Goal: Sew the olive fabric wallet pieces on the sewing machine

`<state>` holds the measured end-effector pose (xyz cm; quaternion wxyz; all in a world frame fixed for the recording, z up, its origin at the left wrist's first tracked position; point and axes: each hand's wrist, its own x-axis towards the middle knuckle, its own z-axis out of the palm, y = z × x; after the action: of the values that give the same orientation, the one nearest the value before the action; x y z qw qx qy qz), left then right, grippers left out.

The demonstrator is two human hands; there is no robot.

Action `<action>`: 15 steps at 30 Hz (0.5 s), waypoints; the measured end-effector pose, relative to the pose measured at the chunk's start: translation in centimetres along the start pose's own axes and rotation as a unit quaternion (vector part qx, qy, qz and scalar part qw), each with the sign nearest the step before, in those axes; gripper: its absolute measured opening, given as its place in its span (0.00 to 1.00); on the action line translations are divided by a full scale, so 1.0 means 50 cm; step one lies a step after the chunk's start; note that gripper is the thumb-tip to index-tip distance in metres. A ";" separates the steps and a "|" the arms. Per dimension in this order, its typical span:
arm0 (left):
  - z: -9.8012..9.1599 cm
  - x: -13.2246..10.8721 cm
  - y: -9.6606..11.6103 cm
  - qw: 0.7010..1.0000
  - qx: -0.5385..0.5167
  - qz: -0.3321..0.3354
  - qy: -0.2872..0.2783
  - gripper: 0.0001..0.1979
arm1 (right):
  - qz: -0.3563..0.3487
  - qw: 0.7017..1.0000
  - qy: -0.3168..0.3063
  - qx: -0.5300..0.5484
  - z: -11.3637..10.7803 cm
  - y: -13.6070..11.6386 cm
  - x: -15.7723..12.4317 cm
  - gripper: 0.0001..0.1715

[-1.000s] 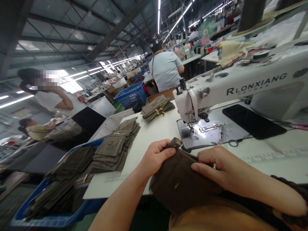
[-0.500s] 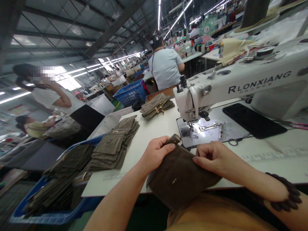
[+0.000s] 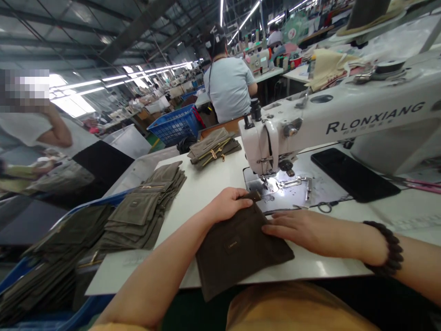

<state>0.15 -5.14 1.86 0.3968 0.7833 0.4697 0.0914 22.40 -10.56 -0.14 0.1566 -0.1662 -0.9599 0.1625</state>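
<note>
brown pouch [image 3: 237, 266], long axis apparently seven-to-one o'clock; left hand [image 3: 229, 204], nearer the presser foot [image 3: 264, 182], grips its one o'clock end; right hand [image 3: 298, 228], fingers extended, touches its two o'clock edge.

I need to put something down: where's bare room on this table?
White tabletop shows between the pouch stack and sewing machine, beyond your left hand; a narrow strip lies between your right hand and the front edge. It's crowded between machine and phone, and in the near blue basket.
</note>
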 end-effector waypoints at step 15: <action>0.026 0.102 -0.048 0.962 0.206 -0.134 0.116 0.09 | 0.057 0.970 -0.047 -0.230 0.049 0.102 0.057 0.17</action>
<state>1.98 -1.09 -1.89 0.1780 0.7621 0.6218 0.0292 20.33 -5.57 -3.47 0.0594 -0.2446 -0.9667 -0.0462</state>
